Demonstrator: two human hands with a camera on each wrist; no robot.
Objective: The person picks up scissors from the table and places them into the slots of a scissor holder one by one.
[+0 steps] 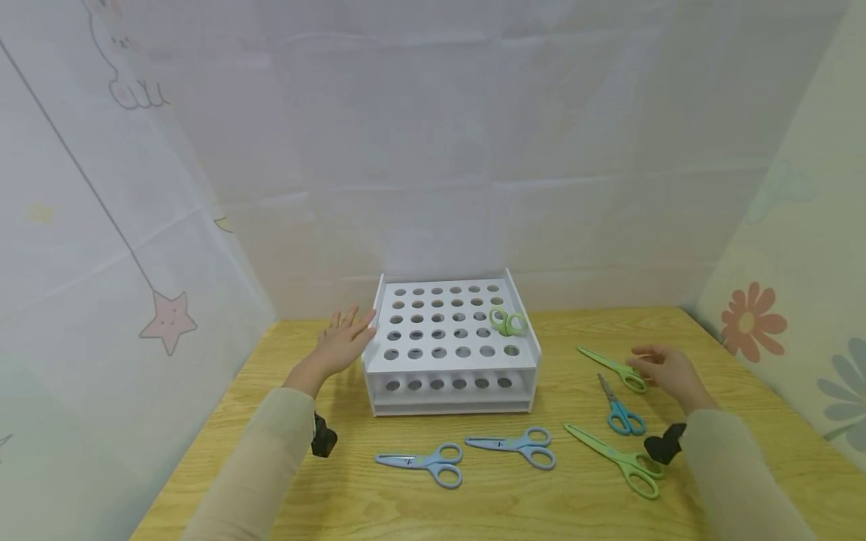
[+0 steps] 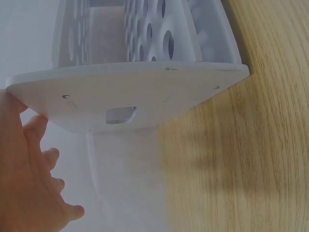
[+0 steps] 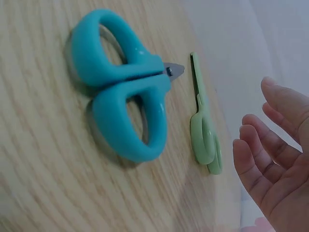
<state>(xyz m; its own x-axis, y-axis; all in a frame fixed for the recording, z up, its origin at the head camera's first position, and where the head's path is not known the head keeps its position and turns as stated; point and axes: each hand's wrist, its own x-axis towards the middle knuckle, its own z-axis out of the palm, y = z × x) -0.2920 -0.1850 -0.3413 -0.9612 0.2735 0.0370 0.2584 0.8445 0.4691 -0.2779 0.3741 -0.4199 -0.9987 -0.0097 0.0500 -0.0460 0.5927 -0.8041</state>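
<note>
A white rack (image 1: 436, 361) with rows of round holes stands at the middle of the table. My left hand (image 1: 343, 342) has its fingers spread at the rack's left side panel (image 2: 145, 92), thumb at the panel's edge. Green-handled scissors (image 1: 506, 321) stand in a hole on the rack's right side, handles up. My right hand (image 1: 666, 372) is beside the far pair of green scissors (image 1: 619, 368), fingers loosely bent with nothing between them. In the right wrist view those green scissors (image 3: 205, 135) lie near the fingertips, and teal scissors (image 3: 128, 87) lie closer to the camera.
Two pairs of blue scissors (image 1: 426, 461) (image 1: 517, 445) lie in front of the rack. Another green pair (image 1: 619, 458) is at the front right, near the right wrist's black camera (image 1: 665, 443). Printed cloth (image 1: 433, 165) hangs behind the wooden table (image 1: 365, 503).
</note>
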